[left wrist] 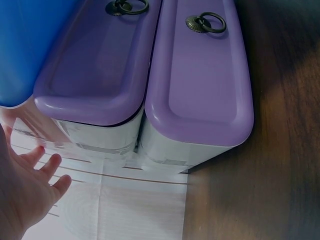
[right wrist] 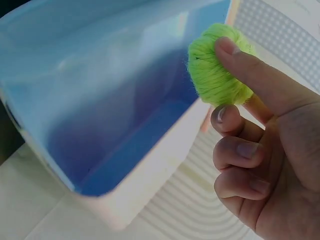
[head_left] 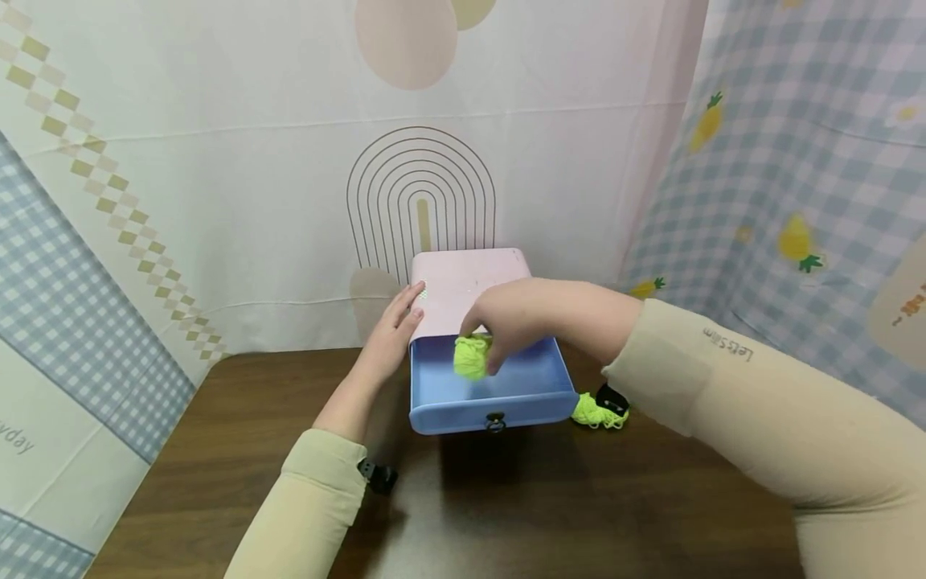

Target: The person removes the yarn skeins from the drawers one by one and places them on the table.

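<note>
Our right hand (head_left: pixel 510 318) pinching lime yarn (head_left: pixel 471 359) over a blue drawer (head_left: pixel 448 416), our left hand (head_left: pixel 391 336) spread-fingered at the pink box's (head_left: pixel 466 275) left edge, our right sleeve (head_left: pixel 760 410) lettered "Lets…"

dark shadow beneath the blue drawer (head_left: pixel 450 416)

Open from above, walled at the sides
The blue drawer (head_left: pixel 456 416) juts out, leaving a way down into it ahead of the pink top (head_left: pixel 470 272), which covers the back. The right hand (head_left: pixel 515 315), a green yarn ball (head_left: pixel 471 359) in its grip, fills the middle of that opening; room remains toward the drawer's right side. The left hand (head_left: pixel 389 336) obstructs the pink top's left edge, a second yarn bundle (head_left: pixel 595 414) the front right corner, and the hanging cloth (head_left: pixel 275 201) the rear. The bench (head_left: pixel 253 434) gives passage at left.
</note>
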Tool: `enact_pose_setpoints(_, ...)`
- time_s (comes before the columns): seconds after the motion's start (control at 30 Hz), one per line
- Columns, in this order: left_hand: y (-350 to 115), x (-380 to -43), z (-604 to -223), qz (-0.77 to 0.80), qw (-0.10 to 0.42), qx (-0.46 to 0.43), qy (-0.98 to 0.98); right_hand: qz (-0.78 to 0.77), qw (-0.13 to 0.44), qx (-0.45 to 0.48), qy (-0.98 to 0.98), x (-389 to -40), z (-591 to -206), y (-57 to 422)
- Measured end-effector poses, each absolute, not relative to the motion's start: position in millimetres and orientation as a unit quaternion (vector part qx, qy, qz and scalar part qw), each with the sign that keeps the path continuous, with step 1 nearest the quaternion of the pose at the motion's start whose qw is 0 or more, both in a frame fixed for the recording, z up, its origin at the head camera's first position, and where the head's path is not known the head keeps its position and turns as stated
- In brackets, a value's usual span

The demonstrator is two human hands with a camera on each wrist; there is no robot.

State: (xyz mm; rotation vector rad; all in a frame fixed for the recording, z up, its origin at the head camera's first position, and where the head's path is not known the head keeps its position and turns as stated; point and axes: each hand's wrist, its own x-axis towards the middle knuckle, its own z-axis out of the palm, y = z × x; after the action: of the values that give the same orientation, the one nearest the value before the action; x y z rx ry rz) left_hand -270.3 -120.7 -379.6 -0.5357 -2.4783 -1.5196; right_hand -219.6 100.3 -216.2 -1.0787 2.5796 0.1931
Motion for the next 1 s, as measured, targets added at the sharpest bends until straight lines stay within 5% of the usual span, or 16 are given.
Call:
enact_pose_setpoints(0.6,-121.4,-272.9,-382.4,-0.519,0.093,-0.188,-0.829,-0.071,0.157,-0.31,0.935,-219.8,-217.2,223.3)
enact_pose_setpoints(1.0,-121.2,-273.8,-381.9,-0.525,0.09,-0.196,-0.823,-0.153,0.185,-0.245,0.939,-219.3,-278.0,313.5)
